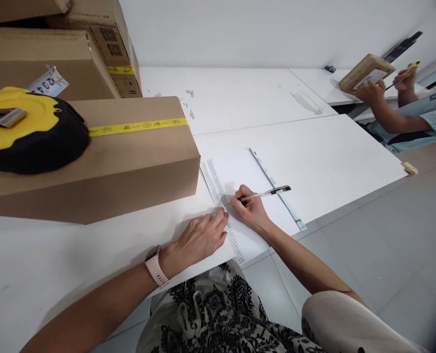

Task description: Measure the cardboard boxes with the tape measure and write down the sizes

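Note:
A white sheet of paper with a printed column along its left edge lies on the white table. My right hand is closed round a clear pen, its tip on the printed column. My left hand lies flat beside it, fingers stretched out, fingertips pressing the sheet's left edge. A pale watch is on that wrist.
A long cardboard box with yellow tape sits left of the paper, a yellow and black tape measure on top. More boxes are stacked behind. At the far right another person's hands hold a small box and a pen.

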{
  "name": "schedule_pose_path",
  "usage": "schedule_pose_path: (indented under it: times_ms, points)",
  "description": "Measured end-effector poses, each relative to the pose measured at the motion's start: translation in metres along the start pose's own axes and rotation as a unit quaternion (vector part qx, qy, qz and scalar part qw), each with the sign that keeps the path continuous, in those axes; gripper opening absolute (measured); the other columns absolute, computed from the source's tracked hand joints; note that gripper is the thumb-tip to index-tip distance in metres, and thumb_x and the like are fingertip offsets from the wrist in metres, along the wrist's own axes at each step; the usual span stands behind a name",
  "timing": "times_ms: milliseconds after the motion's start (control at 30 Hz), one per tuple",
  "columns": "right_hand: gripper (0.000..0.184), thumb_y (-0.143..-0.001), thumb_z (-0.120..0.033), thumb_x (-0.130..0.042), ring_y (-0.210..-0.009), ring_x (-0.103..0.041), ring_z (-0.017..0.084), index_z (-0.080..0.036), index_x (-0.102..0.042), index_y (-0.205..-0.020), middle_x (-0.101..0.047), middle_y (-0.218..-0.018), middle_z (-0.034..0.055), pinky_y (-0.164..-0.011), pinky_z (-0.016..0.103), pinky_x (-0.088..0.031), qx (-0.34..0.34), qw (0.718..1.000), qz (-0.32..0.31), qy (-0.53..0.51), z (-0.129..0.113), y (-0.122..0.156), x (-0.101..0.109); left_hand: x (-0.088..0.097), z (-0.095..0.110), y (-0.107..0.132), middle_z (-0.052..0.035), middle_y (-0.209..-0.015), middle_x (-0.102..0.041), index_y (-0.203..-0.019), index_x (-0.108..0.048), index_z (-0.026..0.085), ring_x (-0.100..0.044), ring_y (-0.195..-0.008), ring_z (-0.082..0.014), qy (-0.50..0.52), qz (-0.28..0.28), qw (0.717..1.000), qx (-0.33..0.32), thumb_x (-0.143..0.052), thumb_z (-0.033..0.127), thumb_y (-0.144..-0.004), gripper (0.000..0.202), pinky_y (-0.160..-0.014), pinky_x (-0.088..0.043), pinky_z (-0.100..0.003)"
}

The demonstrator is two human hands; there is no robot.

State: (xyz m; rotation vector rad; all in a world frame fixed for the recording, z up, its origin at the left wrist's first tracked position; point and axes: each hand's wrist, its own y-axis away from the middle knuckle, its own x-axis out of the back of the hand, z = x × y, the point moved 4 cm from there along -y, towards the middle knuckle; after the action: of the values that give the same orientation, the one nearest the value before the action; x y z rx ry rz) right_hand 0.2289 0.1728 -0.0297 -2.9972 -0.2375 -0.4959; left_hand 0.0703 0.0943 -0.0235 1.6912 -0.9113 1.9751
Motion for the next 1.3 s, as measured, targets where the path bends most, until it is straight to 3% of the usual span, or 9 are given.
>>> schedule_pose_path:
  times_ms: [700,1300]
  points:
    - [0.024,-0.079,-0.023,-0.061,-0.057,-0.033,0.011,-0.025,-0.04,-0.066,-0.038,-0.061,-0.0069,-0.055,0.029,-0.026,0.007,1.0,0.0,0.013,-0.0033,-0.0011,-0.0003,-0.0013,-0.001,-0.0008,-0.0179,-0.139,-0.065,-0.135,-0.055,0.008,-0.071,-0.096,-0.0239,0.015,0.0,1.0,-0.003,-0.039,0.027,-0.106,0.038,-0.071,-0.058,-0.037]
    - [0.027,-0.08,-0.027,-0.065,-0.057,-0.035,0.012,-0.024,-0.042,-0.066,-0.039,-0.06,-0.0063,-0.054,0.029,-0.028,-0.011,1.0,-0.001,0.003,0.0007,-0.0008,0.0009,-0.0008,-0.0012,0.0006,-0.0176,-0.141,-0.064,-0.136,-0.053,0.008,-0.071,-0.101,-0.0243,0.009,0.004,1.0,-0.01,-0.039,0.027,-0.106,0.038,-0.073,-0.057,-0.036]
